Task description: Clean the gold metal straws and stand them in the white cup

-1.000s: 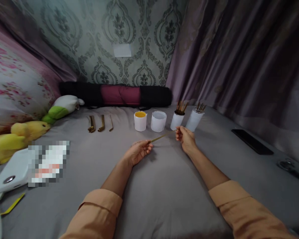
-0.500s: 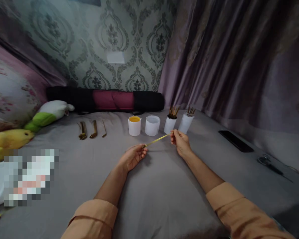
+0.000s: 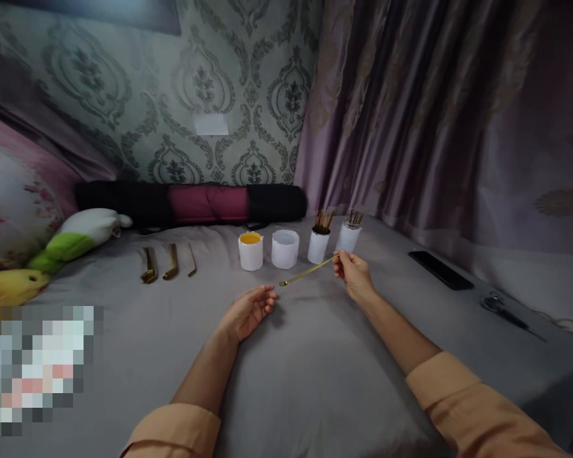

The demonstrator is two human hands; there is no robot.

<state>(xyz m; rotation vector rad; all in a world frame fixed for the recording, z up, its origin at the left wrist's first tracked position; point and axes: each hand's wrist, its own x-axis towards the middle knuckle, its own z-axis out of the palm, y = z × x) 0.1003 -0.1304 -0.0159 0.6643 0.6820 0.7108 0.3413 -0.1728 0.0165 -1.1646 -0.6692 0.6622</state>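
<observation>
- Pinching one end of a gold strip (image 3: pixel 310 271) between thumb and fingertips of the right hand (image 3: pixel 356 275).
- Holding nothing in the left hand (image 3: pixel 251 312); relaxed, with fingers loosely curled.
- Strip location: slanting from right fingertips toward the left hand, just short of left fingertips, not touching.
- Likely very light, thin and springy; probably smooth, so apt to swivel in a loose pinch.
- Likely to kink if bent hard. Best taken at the blunt free end by the left hand, or flat across the width.
- Can't see the gripped end: covered by right thumb and fingers. Can't tell what shapes the free end; too small.
- Beyond left hand: yellow-filled cup (image 3: pixel 251 256). Beyond the gap between hands: white cup (image 3: pixel 285 251), contents unclear.
- Just beyond right hand: near stick cup (image 3: pixel 319 247) and far stick cup (image 3: pixel 348 238), base of the latter partly hidden by that hand.
- Well left of left hand: blocked-out patch (image 3: pixel 48 362), unreadable; yellow toy (image 3: pixel 9 287), cut off at the edge.
- Right of right hand: dark tool (image 3: pixel 510 313), hard to identify.
</observation>
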